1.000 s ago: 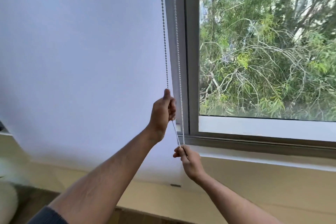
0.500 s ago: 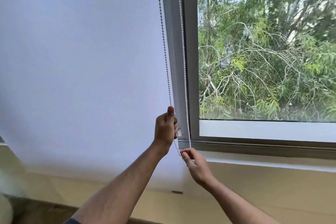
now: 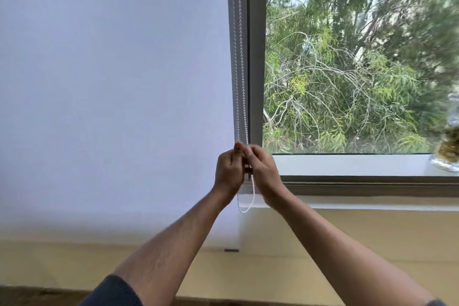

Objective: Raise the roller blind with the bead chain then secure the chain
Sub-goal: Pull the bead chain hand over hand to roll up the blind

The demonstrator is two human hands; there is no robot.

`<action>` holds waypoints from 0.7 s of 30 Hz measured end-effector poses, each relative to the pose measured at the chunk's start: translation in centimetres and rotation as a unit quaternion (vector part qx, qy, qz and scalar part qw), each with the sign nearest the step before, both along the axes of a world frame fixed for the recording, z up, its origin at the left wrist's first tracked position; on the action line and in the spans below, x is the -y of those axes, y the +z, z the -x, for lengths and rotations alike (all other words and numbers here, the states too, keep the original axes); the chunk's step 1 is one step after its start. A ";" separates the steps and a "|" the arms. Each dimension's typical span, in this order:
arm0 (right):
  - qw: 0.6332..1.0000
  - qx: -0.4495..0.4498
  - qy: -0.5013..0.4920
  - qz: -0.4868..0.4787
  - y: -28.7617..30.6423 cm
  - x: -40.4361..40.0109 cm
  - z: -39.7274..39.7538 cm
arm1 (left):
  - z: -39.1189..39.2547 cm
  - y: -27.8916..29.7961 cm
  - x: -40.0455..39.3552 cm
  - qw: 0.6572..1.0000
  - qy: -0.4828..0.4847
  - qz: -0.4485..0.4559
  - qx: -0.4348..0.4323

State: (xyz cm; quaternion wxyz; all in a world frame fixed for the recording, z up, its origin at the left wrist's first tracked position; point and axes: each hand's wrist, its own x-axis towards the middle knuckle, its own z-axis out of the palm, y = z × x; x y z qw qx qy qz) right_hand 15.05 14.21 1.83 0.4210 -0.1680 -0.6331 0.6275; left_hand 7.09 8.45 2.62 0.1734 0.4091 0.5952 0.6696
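At frame centre, the left hand (image 3: 229, 171) and right hand (image 3: 263, 171) met, fingers curled around the bead chain (image 3: 242, 82), whose loop hung just below them.

Bare forearms, dark knit sleeve (image 3: 111, 292)

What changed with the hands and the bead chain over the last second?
The right hand rose from below the sill to meet the left hand, so both now grip the bead chain together at about sill level. Its two strands, earlier spread apart, now hang close together, with a loop dangling below the hands. The roller blind still hangs below the sill.
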 end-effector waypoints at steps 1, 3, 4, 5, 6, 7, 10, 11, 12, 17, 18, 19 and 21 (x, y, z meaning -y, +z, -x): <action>1.000 -0.024 0.014 0.004 1.3 0.4 0.1 | -0.1 -0.3 0.0 1.000 -0.002 0.005 -0.011; 0.998 -0.063 0.026 -0.016 3.5 1.1 0.5 | -0.3 -0.8 0.2 1.000 -0.014 0.012 -0.017; 0.996 -0.079 0.028 -0.025 4.5 1.3 0.8 | -0.3 -1.0 0.2 1.000 -0.022 0.012 -0.009; 0.995 -0.092 0.030 -0.028 5.2 1.5 1.1 | -0.3 -1.2 0.2 1.000 -0.028 0.010 0.000; 0.994 -0.102 0.030 -0.026 5.7 1.6 1.5 | -0.2 -1.3 0.2 0.999 -0.030 0.008 0.008; 0.993 -0.109 0.028 -0.021 6.0 1.7 1.8 | -0.1 -1.4 0.2 0.999 -0.029 0.008 0.011; 0.995 -0.102 0.018 -0.016 5.6 1.5 2.9 | 0.7 -2.1 0.3 1.000 -0.027 0.012 -0.008; 0.995 -0.095 0.018 -0.024 5.1 1.5 3.2 | 0.9 -2.4 0.4 0.999 -0.026 0.017 -0.015; 0.995 -0.087 0.019 -0.035 4.7 1.5 3.5 | 1.2 -2.8 0.6 0.999 -0.025 0.023 -0.018; 0.995 -0.033 -0.007 -0.095 2.2 2.0 4.3 | 2.7 -5.4 1.7 0.995 -0.012 0.072 -0.064; 0.993 -0.021 -0.020 -0.116 1.7 2.1 4.3 | 3.0 -5.9 1.9 0.994 -0.012 0.081 -0.077; 0.990 -0.009 -0.032 -0.137 1.3 2.1 4.3 | 3.2 -6.1 2.0 0.992 -0.015 0.091 -0.090; 0.984 0.005 -0.056 -0.170 0.7 2.0 4.2 | 3.6 -6.0 2.3 0.986 -0.035 0.106 -0.128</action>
